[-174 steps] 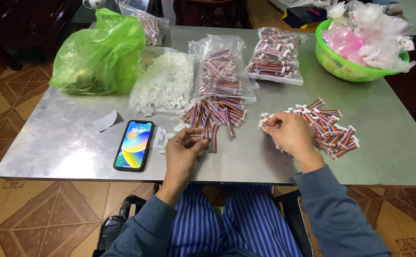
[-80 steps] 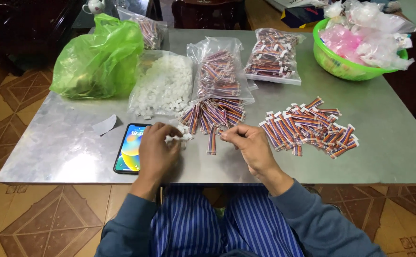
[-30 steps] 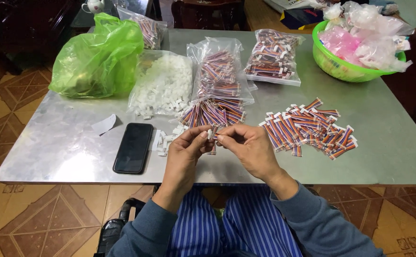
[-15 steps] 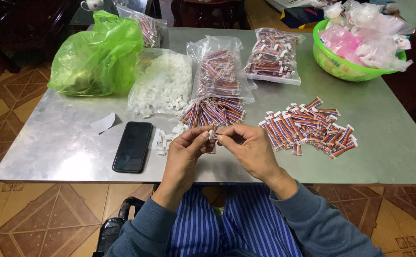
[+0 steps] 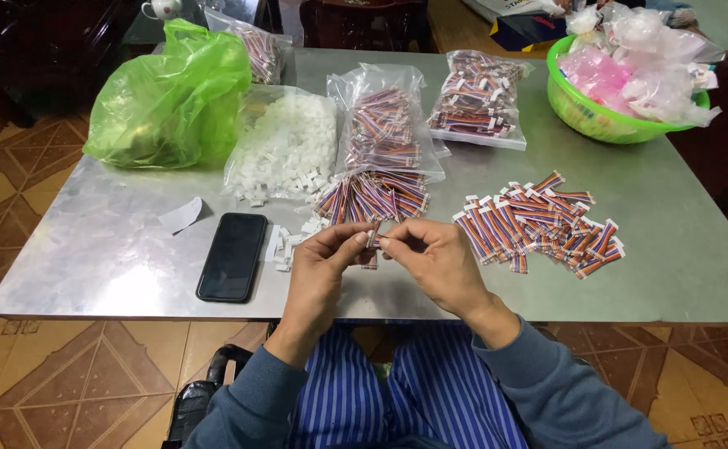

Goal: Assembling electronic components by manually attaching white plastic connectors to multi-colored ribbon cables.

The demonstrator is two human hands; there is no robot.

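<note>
The tabletop is bare metal, dull grey with a soft, cloudy shine. The phone has a glossy black glass face. The green bag is thin, crinkled plastic, half see-through. The clear bags are smooth, shiny plastic film. The small white connectors look like matt hard plastic. The wire bundles have smooth coloured plastic coating. The basket is glossy green plastic. The floor is smooth patterned tile. The sleeves are soft matt cloth, and the striped trousers are thin woven cloth.
</note>
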